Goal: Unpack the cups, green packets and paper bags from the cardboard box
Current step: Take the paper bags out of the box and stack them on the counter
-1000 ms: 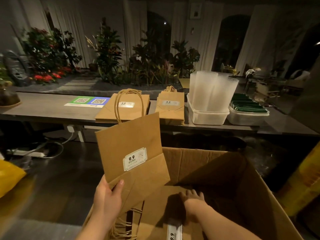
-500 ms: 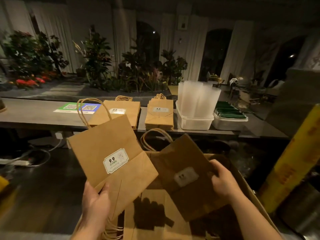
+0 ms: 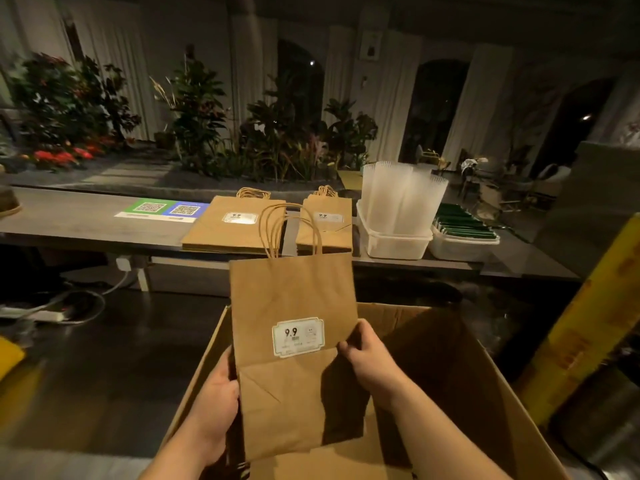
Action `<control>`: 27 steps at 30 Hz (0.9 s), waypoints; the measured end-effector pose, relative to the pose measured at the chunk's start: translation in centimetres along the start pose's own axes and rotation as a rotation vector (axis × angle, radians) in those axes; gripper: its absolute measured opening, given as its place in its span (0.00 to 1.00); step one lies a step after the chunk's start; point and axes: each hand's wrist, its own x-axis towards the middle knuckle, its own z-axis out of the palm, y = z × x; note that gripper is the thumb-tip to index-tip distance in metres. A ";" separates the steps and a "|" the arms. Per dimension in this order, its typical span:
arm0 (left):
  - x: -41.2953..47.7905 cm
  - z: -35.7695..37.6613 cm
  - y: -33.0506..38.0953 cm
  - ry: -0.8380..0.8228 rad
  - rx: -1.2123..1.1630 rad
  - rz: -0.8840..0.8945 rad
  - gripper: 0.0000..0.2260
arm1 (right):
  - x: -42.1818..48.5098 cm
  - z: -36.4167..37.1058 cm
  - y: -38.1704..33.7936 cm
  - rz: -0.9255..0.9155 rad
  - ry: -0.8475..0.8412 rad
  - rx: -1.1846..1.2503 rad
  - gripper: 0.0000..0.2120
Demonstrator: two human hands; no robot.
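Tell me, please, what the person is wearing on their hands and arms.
Nothing that shows. The left hand and right hand are bare: no gloves, and no rings that I can make out in this dim light. The left forearm and right forearm are bare too down to the frame's edge, with no sleeve, watch or band in view.

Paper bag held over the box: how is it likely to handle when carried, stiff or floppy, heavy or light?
Probably light: the folded paper bag stands upright with the left hand and right hand gripping only its side edges. Likely fairly stiff: nothing sags above the hands. Its twisted handles arch up unsupported, so probably springy, not limp.
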 end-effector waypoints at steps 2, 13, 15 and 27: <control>0.3 -0.2 -0.3 -0.012 -0.124 -0.023 0.12 | 0.6 1.1 0.2 0.001 0.024 0.019 0.17; 0.6 0.0 -0.3 0.072 -0.073 0.095 0.19 | 2.4 0.6 2.3 -0.058 0.072 0.115 0.23; 0.7 -0.3 -0.3 0.182 -0.096 0.168 0.19 | 2.1 -0.4 4.3 0.055 0.042 -0.048 0.26; 0.6 -0.9 -0.6 0.254 -0.034 0.287 0.24 | -1.0 1.9 10.8 0.346 -0.798 -1.455 0.51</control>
